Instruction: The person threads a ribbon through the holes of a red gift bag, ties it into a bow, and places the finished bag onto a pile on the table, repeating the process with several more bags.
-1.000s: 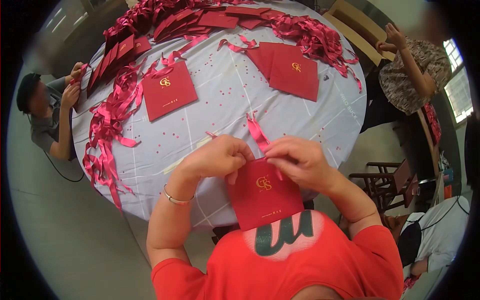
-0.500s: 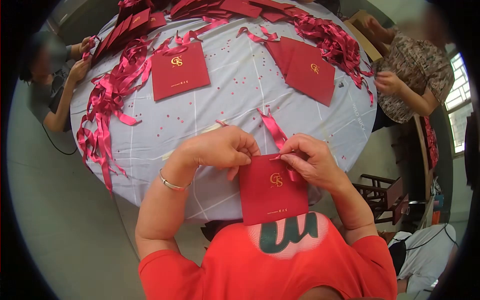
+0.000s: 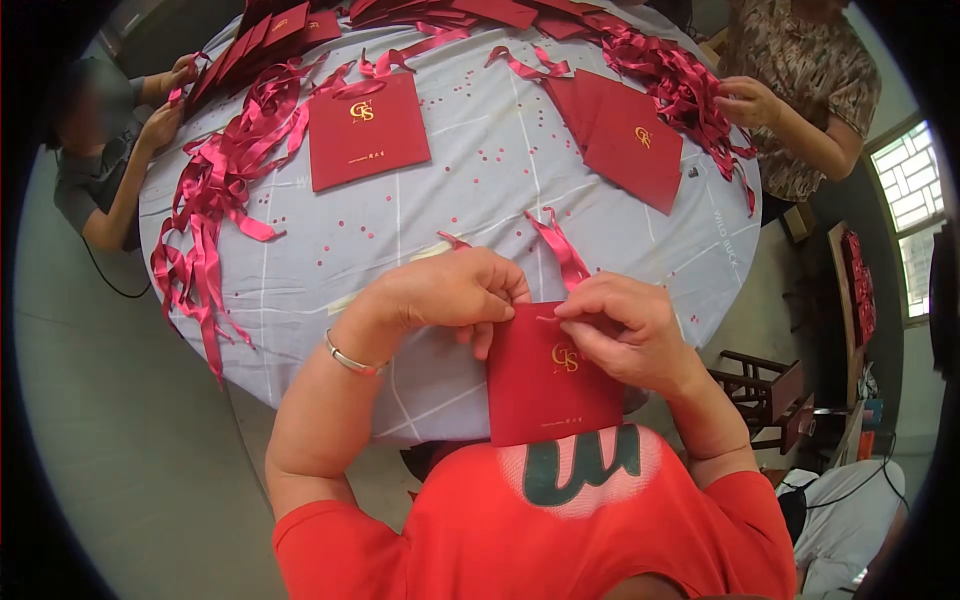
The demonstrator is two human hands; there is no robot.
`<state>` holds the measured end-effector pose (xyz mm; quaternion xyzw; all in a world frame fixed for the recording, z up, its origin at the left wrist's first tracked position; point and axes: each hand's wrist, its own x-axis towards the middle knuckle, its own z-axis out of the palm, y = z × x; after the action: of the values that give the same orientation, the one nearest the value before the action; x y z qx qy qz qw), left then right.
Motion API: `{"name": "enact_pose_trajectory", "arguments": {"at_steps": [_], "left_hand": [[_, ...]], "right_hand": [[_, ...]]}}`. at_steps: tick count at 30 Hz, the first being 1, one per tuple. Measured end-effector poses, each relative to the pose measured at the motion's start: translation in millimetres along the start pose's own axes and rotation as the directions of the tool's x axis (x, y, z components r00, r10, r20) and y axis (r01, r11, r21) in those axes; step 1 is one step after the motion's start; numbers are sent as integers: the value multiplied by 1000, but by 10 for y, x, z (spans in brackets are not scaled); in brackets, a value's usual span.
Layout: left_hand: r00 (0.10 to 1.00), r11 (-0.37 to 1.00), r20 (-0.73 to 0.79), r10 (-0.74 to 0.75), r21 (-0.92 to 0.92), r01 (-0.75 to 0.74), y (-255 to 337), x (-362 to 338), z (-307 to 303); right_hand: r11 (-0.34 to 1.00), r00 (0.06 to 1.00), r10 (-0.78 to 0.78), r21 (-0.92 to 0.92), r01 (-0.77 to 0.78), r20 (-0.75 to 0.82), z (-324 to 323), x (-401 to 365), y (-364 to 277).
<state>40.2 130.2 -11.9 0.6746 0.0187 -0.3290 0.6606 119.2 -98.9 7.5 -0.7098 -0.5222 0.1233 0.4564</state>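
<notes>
A small red paper bag (image 3: pixel 540 395) with a gold logo stands upright against my red shirt, at the table's near edge. My left hand (image 3: pixel 455 295) is closed on its upper left corner, thumb in front. The fingers of my right hand (image 3: pixel 630 330) are pinched together at the bag's top edge and partly cover the logo. A pink satin ribbon (image 3: pixel 560 248) runs from the tabletop to behind those fingers. A small bit of pink shows on the bag's front near my right fingertips; whether they grip the ribbon's end is hard to see.
Another red bag (image 3: pixel 370 145) and a fanned stack of bags (image 3: pixel 630 150) lie farther back. Ribbon heaps (image 3: pixel 235 170) drape over the table's left side and lie at the right (image 3: pixel 665 75). Co-workers sit or stand at both sides. A wooden stool (image 3: pixel 760 385) stands at lower right.
My right hand has slid a little right and down, over part of the logo. My left hand keeps its hold. The co-worker at right has reached toward the ribbon heap.
</notes>
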Motion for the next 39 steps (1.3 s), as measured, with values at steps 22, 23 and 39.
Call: {"name": "enact_pose_trajectory", "arguments": {"at_steps": [22, 23, 39], "left_hand": [[999, 999, 3, 40, -8, -40, 16, -4, 9], [999, 999, 3, 42, -10, -42, 17, -6, 8], [995, 999, -84, 44, 27, -42, 46, -21, 69]], "right_hand": [[986, 993, -116, -119, 117, 14, 87, 42, 49], [983, 991, -137, -124, 137, 8, 93, 43, 49], [861, 942, -328, -389, 327, 66, 155, 28, 11]]}}
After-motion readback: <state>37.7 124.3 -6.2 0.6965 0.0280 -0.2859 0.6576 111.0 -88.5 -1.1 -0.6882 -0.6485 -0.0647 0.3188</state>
